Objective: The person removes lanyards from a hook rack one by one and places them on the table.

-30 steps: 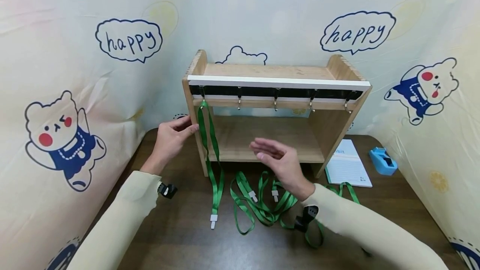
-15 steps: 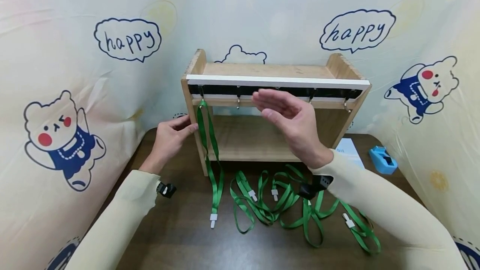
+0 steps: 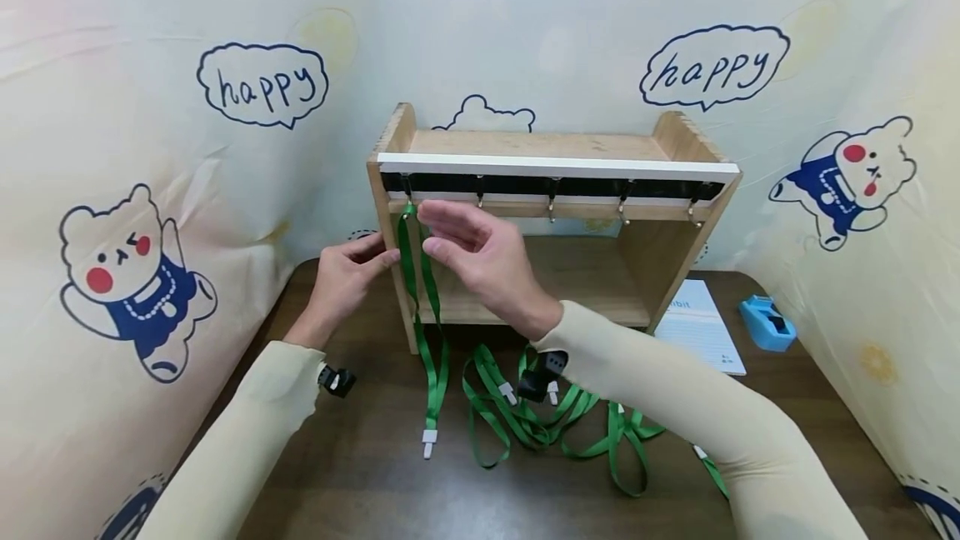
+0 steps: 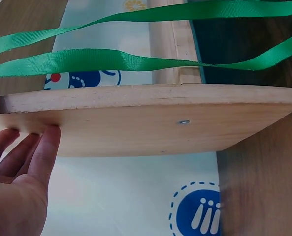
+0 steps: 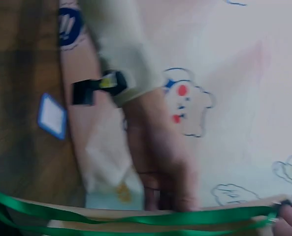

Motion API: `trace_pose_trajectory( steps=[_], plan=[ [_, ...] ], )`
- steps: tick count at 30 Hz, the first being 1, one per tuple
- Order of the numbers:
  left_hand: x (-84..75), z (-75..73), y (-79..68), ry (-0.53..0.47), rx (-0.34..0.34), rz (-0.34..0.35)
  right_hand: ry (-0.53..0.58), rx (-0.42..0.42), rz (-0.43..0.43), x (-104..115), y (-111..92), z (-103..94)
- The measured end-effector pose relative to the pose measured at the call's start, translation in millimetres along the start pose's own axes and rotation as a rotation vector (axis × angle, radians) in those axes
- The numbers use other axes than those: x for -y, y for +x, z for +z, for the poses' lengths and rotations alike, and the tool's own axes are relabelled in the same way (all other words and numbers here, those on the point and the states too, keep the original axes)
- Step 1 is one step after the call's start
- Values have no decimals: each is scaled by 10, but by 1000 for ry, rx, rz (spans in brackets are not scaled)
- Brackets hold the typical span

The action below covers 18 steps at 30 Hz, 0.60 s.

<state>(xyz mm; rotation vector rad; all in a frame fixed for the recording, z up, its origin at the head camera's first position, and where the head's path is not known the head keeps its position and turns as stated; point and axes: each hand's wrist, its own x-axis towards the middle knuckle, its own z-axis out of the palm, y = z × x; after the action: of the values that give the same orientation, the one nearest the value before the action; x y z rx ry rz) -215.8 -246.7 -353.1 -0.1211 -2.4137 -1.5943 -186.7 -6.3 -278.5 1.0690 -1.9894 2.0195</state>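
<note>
A wooden shelf (image 3: 555,142) bears a black strip (image 3: 517,185) with several hooks along its front. From the leftmost hook hangs a green lanyard (image 3: 407,261), its white clip (image 3: 429,440) dangling low. My left hand (image 3: 341,286) grips the shelf's left side panel (image 4: 136,128), thumb at the front edge and fingers on the outer face. My right hand (image 3: 487,265) is held up just right of the lanyard's top, fingers straight and together, thumb apart, holding nothing. It overlaps one strand in the head view. In the right wrist view its fingertips (image 5: 286,221) show beside the lanyard.
Several more green lanyards (image 3: 532,432) with white clips lie tangled on the dark wooden table, partly behind the right forearm. Right of the shelf lie a notebook (image 3: 701,327) and a blue tape dispenser (image 3: 767,323). Printed cloth walls surround the table.
My right hand has risen from above the loose lanyards to the hook strip, then swept left to the hanging lanyard. My left hand has stayed on the side panel.
</note>
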Motion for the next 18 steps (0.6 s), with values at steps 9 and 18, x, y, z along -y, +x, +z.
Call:
trace_pose_trajectory(
  steps=[9,18],
  plan=[
    [26,54,7,-4,2,-20,10,-155,108,-323,-52,193],
    [32,16,21,1,-12,44,34,-188,343,-331,118,428]
  ],
)
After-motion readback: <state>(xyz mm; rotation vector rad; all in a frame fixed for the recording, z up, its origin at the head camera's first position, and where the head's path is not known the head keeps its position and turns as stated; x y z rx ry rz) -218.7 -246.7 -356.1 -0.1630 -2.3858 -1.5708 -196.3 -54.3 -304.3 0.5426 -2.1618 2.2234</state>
